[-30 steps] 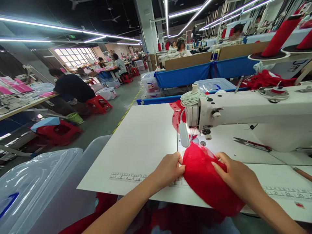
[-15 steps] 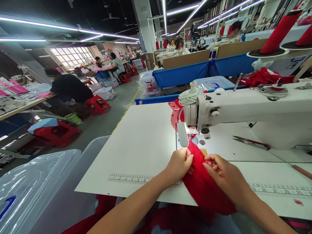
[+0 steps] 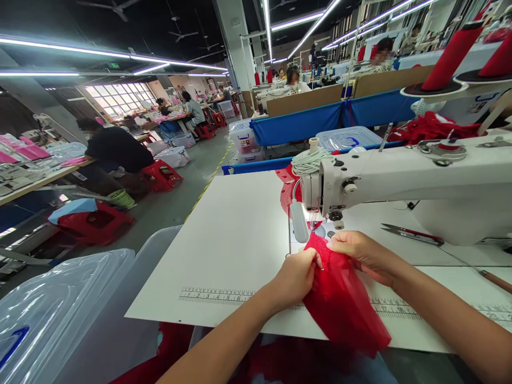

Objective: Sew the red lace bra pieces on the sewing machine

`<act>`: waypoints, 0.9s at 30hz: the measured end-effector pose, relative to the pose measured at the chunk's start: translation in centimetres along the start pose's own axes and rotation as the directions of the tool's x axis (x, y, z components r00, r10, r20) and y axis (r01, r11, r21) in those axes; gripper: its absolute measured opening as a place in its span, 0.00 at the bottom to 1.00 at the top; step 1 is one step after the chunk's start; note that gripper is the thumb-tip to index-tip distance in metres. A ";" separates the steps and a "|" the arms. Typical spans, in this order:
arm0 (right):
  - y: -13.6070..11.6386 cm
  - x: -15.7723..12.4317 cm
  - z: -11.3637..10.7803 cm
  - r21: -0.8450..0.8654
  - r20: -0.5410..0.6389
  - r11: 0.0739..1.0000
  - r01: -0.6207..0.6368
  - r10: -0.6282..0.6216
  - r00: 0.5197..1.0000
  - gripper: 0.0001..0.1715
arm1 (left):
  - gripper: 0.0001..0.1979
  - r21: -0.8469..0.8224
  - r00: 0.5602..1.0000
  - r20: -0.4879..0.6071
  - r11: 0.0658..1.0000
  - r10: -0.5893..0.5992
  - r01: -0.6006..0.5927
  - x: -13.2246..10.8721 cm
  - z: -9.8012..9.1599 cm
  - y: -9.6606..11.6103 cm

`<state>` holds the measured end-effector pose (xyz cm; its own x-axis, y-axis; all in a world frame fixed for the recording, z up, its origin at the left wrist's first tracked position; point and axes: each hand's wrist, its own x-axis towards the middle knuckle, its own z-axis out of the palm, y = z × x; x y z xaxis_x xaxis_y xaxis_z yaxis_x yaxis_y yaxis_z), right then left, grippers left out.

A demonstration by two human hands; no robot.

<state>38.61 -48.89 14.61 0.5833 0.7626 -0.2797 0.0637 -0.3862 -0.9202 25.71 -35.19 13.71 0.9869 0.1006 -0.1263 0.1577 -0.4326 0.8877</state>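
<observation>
A piece of red fabric [image 3: 340, 298] runs from under the needle area of the white sewing machine [image 3: 384, 176] toward me and hangs over the table's front edge. My left hand [image 3: 298, 274] is closed on the fabric's left side, thumb on top. Close to the machine foot, my right hand [image 3: 362, 253] pinches the same fabric by its right edge. Its lower fingers are partly hidden behind the cloth. A small grey lamp [image 3: 298, 220] on a bent neck hangs just beyond my left hand.
Thread snips [image 3: 412, 233] lie on the machine bed at right, near a wooden-handled tool [image 3: 496, 281]. A printed ruler [image 3: 216, 295] crosses the white table [image 3: 232, 229]. Clear plastic bins [image 3: 68, 298] stand at left. Red thread cones [image 3: 452, 58] rise at upper right. Several people sit farther off.
My right hand has moved forward and up along the fabric, closer to the machine foot, and now pinches its right edge there. The left hand has shifted slightly toward me, still gripping.
</observation>
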 end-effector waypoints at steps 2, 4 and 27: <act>0.5 0.4 0.0 0.015 -0.007 1.000 0.011 -0.011 1.000 0.16 | 0.10 0.012 1.000 0.012 1.000 0.004 -0.004 0.1 -0.2 0.1; 1.0 0.9 -0.2 -0.011 -0.067 0.999 0.044 -0.045 0.997 0.14 | 0.11 0.022 1.000 0.014 1.000 0.002 -0.002 0.1 -0.3 0.2; 4.6 0.8 1.5 -0.760 0.087 0.436 0.482 -0.666 0.741 0.24 | 0.13 0.249 0.953 -0.265 0.945 -0.144 0.212 1.2 -2.7 0.7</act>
<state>38.20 -49.26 9.75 0.3190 0.8673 0.3822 0.9242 -0.1954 -0.3281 26.88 -32.96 15.40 0.9091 0.3956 -0.1305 0.3666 -0.6109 0.7018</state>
